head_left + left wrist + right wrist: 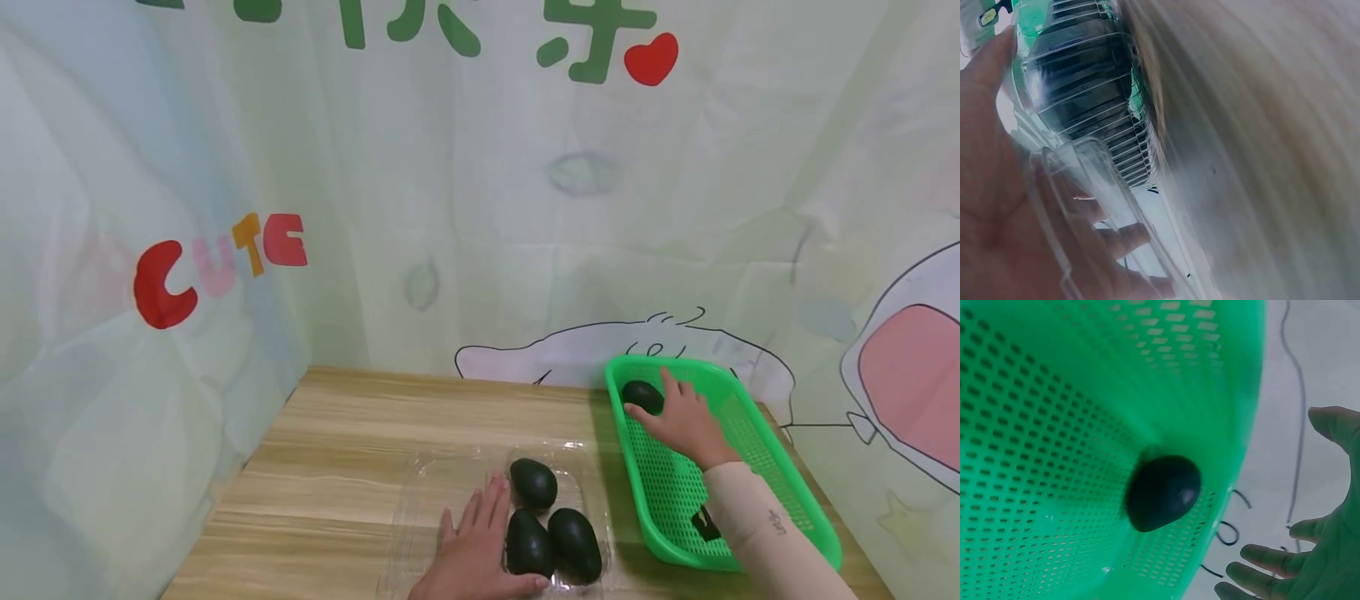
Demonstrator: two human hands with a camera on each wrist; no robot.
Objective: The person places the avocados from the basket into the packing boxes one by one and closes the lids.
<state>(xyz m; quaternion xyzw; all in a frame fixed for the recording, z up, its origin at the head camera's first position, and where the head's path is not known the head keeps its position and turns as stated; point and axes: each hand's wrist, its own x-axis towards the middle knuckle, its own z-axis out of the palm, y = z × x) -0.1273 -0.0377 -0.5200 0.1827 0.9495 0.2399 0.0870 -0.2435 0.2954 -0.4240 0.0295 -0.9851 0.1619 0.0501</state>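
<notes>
Straight-fingered, the left hand [480, 550] rests against the clear container [442, 477] at lower centre, beside three dark avocados [574, 546]; at lower right, the right hand [686, 425], spread and holding nothing, is over a green basket [776, 446], near a lone avocado [639, 395].

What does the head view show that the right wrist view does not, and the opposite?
Only the head view: the left hand, the clear plastic container, its three avocados and the "CUTE" letters. Only the right wrist view: a visible gap between the right hand and the single avocado. Both: that avocado, the right hand and the green plastic basket.
</notes>
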